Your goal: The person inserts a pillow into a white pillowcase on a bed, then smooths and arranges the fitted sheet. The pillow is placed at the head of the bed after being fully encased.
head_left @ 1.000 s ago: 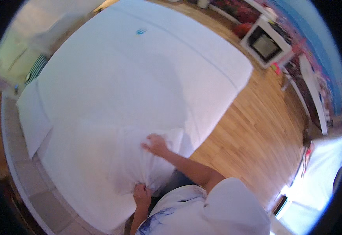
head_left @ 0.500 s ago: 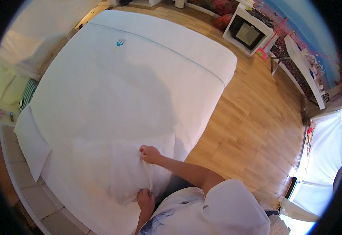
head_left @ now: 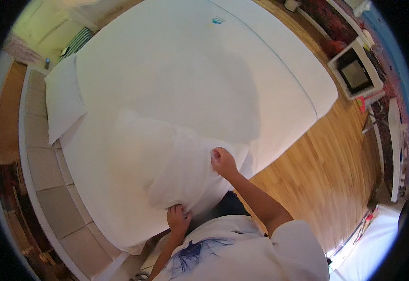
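Observation:
A white pillow (head_left: 167,159) lies at the near side of a bed covered with a white sheet (head_left: 185,79). My left hand (head_left: 178,220) is closed on the pillow's near edge, close to my body. Further right and a little farther away, my right hand (head_left: 223,161) pinches the same white cloth at another part of the edge. Between my hands the fabric is creased and bunched. Its white on white makes the pillow's far outline faint. My fingertips are partly hidden in the cloth.
A second white pillow (head_left: 64,98) leans by the tiled headboard (head_left: 45,168) on the left. A striped cloth (head_left: 77,43) lies beyond it. Wood floor (head_left: 326,173) runs along the bed's right side, with a white cabinet (head_left: 356,70) and desk (head_left: 394,145) farther off.
The view has swung, so the bed sits farther right and the headboard shows more. The pillow's edge between my hands is pulled and creased differently. Both hands keep hold.

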Demonstrator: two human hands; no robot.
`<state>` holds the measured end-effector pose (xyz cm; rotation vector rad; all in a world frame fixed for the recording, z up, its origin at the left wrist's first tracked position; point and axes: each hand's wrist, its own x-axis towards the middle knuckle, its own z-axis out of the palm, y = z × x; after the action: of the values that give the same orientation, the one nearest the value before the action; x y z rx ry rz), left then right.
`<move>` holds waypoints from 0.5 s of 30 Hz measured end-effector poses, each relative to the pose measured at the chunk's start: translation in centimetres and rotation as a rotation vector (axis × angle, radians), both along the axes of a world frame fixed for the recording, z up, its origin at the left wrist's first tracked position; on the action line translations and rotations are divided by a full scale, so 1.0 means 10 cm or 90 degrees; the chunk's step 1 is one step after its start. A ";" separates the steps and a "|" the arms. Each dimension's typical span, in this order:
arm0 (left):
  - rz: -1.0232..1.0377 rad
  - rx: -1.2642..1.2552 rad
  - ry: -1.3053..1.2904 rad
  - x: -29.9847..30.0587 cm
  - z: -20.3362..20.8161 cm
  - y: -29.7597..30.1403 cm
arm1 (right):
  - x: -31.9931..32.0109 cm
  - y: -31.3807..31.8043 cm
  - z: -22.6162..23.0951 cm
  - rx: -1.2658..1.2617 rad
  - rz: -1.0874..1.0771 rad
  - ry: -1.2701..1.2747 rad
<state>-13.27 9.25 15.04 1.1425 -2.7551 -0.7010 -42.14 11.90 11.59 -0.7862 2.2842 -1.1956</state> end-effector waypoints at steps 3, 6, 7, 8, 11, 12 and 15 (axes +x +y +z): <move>0.152 0.005 -0.016 0.12 -0.02 0.09 | 0.02 -0.04 0.08 0.084 0.048 0.149; 0.396 0.142 0.076 0.35 -0.42 0.16 | 0.01 -0.17 -0.06 0.033 0.105 0.142; 0.483 0.202 0.130 0.49 -0.60 0.20 | 0.02 -0.22 -0.06 -0.007 0.122 0.144; 0.606 0.412 0.240 0.49 -0.62 0.19 | 0.02 -0.27 -0.12 -0.016 0.108 0.102; 0.838 0.834 0.469 0.53 -0.48 0.10 | 0.09 -0.46 0.17 0.046 0.060 -0.115; 0.896 0.850 0.502 0.48 -0.45 0.06 | 0.05 -0.48 0.05 0.049 0.050 -0.079; 1.025 0.876 0.554 0.37 -0.39 -0.02 | -0.12 -0.54 -0.15 0.081 0.051 -0.316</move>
<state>-9.62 9.02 11.18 1.8103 0.0164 -1.8604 -43.37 6.45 10.11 -0.4643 1.8792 -1.0546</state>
